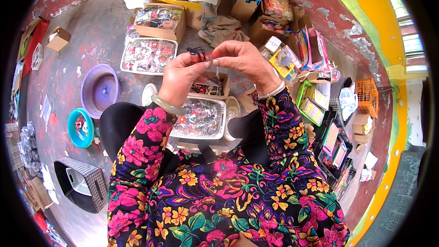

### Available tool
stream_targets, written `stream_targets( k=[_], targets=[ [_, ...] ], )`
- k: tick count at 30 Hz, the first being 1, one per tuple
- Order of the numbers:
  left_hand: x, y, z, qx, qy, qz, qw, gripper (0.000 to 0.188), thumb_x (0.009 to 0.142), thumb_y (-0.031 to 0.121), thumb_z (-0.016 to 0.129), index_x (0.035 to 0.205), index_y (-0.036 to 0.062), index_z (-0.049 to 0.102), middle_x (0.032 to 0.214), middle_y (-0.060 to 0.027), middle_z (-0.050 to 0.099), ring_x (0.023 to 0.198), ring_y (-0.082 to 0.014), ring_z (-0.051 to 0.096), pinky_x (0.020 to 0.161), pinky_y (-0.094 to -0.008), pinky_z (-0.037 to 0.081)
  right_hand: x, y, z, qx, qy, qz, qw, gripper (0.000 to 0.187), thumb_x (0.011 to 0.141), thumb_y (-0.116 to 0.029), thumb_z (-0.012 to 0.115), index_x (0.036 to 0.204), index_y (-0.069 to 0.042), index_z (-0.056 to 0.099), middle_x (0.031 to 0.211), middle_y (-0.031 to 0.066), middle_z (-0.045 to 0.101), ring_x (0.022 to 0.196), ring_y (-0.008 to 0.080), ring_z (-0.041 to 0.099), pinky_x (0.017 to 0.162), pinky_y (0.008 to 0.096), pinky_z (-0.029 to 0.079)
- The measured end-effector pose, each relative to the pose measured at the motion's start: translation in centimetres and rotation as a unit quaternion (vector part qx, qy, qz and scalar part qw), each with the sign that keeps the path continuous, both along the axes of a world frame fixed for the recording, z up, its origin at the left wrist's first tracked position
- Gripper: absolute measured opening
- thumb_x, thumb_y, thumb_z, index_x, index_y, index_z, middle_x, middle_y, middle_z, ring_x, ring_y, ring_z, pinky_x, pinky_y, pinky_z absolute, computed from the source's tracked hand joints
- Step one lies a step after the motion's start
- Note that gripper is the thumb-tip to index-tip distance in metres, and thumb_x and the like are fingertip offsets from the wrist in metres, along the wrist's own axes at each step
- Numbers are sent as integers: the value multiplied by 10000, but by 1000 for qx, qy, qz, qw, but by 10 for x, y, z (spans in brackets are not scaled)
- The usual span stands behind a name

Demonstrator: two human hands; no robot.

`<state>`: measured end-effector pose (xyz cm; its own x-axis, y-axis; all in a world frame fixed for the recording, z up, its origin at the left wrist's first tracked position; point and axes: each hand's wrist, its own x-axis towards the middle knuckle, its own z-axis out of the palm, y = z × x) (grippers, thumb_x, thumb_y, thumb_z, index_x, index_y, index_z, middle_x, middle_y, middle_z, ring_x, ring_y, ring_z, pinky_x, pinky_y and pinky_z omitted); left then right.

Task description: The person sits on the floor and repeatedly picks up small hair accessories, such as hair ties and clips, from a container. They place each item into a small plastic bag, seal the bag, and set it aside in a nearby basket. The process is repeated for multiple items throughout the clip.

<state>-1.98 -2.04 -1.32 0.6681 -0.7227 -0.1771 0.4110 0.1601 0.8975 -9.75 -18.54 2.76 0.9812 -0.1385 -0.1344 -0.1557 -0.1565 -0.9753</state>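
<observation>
My left hand (177,77) is raised in front of me, thumb and fingers pinched on thin black cord loops (196,53) that stick out above the fingertips. They look like hair ties, but are too small to be sure. Close beside it, my right hand (251,66) has its thumb and forefinger pressed together at the left fingertips. What that pinch holds is too small to make out. Below both hands, between my feet, stands a white plastic basket (223,121) filled with small items in clear bags. Directly behind it is a cardboard box (226,84) of small dark and red pieces.
Another white basket (122,64) of bagged items stands ahead left. A purple basin (87,92), a turquoise basin (72,130) and a checkered bin (97,187) sit at left. Packed cartons (244,10) line the far wall; a green tray (301,103) and orange crate (368,96) are right.
</observation>
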Motion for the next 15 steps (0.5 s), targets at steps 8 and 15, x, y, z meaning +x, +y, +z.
stream_targets(
  k=[8, 15],
  targets=[
    [-1, 0, -3, -1, -13, 9, 1000, 170, 798, 70, 624, 966, 46, 641, 846, -7, 646, 700, -57, 588, 538, -179, 463, 2, 3, -2, -10, 16, -8, 1000, 166, 770, -121, 679, 867, -1, 616, 772, -14, 596, 713, 46, 507, 633, 196, 422],
    [-3, -4, -4, -29, -27, 15, 999, 227, 804, 46, 614, 1031, 41, 607, 881, -17, 647, 716, -51, 585, 564, -171, 475, 2, -4, -10, 6, 28, -18, 999, 158, 797, -141, 637, 854, 6, 628, 747, -23, 579, 691, 40, 493, 601, 197, 405]
  ],
)
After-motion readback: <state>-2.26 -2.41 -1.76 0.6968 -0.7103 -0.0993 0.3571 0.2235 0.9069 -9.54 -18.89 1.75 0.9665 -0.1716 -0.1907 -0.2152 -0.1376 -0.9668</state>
